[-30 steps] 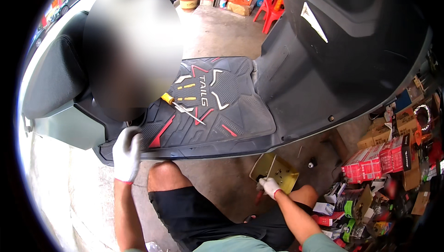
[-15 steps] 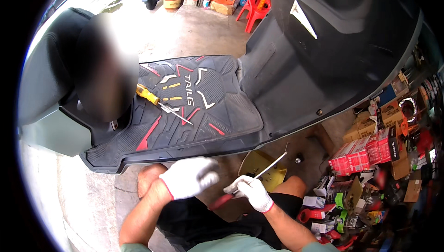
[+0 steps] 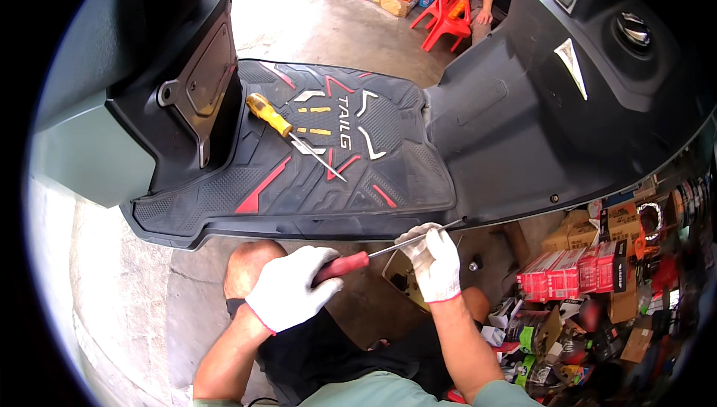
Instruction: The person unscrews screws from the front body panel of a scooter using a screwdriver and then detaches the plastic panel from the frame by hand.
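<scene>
White knit gloves cover both my hands. My left hand (image 3: 287, 289) is closed around the red handle of a screwdriver (image 3: 348, 263). Its long metal shaft runs up and to the right through the fingers of my right hand (image 3: 435, 266), which grip it close to the tip. That tip lies at a small dark hole or screw (image 3: 464, 220) on the lower edge of the scooter's black panel (image 3: 515, 145); whether they touch I cannot tell. On the black patterned floor mat (image 3: 418, 190) of the scooter rests a second screwdriver (image 3: 270, 115) with a yellow handle.
Below the scooter's edge, a yellow tray (image 3: 399, 266) is partly hidden by my right hand. Red-and-white boxes (image 3: 571, 269) and jumbled packages are piled at the right. A red plastic chair (image 3: 446, 15) stands beyond the scooter, beside another person's hand (image 3: 485, 16).
My left hand has taken hold of the red screwdriver handle, which was in my right hand. My right hand has moved up along the shaft, and the tip has come to the panel's edge.
</scene>
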Demonstrator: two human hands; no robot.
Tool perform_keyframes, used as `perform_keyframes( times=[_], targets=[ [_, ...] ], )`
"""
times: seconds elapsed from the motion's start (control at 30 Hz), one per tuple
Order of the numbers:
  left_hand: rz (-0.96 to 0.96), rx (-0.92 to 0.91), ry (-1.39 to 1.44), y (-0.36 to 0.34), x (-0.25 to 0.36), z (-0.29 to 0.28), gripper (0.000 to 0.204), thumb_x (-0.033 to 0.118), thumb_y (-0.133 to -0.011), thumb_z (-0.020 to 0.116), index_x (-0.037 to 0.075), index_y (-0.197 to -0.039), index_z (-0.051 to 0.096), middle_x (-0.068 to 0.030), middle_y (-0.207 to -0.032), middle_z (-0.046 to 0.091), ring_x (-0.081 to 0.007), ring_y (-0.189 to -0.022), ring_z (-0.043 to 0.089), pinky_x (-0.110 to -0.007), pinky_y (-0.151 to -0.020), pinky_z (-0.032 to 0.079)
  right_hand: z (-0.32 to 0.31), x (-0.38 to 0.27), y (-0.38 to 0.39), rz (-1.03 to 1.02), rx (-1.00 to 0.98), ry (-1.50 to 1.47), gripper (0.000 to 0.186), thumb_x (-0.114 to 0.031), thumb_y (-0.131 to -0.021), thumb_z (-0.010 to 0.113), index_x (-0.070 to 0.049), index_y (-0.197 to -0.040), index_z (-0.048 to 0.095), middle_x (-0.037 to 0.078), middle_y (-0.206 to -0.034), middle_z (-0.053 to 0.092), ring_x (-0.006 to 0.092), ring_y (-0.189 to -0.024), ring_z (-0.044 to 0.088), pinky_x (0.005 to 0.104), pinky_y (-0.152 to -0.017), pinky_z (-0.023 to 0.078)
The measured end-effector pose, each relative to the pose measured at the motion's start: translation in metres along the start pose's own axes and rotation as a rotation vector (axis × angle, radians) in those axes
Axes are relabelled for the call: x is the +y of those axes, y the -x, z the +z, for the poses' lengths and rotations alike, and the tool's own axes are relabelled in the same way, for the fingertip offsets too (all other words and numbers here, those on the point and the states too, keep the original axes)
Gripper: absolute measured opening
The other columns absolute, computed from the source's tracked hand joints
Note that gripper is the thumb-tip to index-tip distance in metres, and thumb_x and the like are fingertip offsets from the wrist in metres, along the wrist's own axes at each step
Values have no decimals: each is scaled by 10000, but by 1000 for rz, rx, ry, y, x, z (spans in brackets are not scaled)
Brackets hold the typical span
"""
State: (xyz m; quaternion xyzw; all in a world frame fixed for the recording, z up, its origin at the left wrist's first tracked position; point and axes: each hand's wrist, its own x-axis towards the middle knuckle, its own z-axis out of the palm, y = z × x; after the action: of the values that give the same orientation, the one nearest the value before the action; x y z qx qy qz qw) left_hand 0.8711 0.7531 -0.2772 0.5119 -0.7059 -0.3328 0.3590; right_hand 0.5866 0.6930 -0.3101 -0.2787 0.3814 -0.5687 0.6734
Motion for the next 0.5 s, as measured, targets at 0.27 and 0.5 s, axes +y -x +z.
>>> perform_keyframes(
  times=[0.27,0.5],
  targets=[
    [-29,-64,35,-10,-8,11,350,235,-828,720,58,-1121,646,-144,-966,669,-345,-858,679,-397,-751,550,-13,2,-9,-31,59,-23,111,-150,-1013,545,-57,-1043,597,111,-994,664,288,-959,655,463,-896,538],
    [7,-11,-16,-12,-9,12,363,179,-791,736,66,-1121,637,-134,-905,635,-335,-818,657,-403,-716,535,-8,3,-6,-45,97,-26,113,-144,-1019,528,-60,-1045,599,112,-1002,660,284,-959,649,461,-894,537]
  ],
)
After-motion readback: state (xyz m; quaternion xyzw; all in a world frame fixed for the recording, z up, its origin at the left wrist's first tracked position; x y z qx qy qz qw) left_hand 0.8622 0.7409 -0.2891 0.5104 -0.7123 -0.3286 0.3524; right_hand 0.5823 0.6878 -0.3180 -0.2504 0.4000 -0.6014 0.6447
